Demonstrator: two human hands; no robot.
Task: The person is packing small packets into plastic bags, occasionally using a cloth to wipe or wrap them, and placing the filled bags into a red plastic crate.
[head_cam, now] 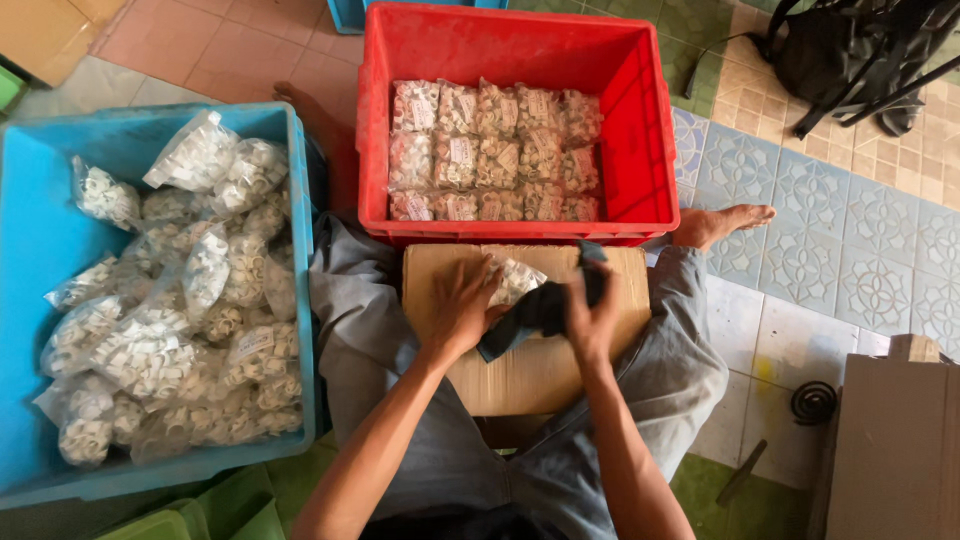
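I sit on the floor with a cardboard box (530, 380) on my lap. My left hand (458, 310) presses flat on a clear bag of small white parts (516, 280) lying on the box top. My right hand (592, 318) grips a dark cloth (540, 308) that lies over part of that bag. Just beyond the box stands a red crate (640, 120) with bags of white parts packed in neat rows.
A blue crate (40, 230) at my left is heaped with loose bags of white parts. My bare feet show beside the red crate. A black bag (850, 55) lies far right, a cardboard box (895, 440) and a dark coil (813, 402) near right.
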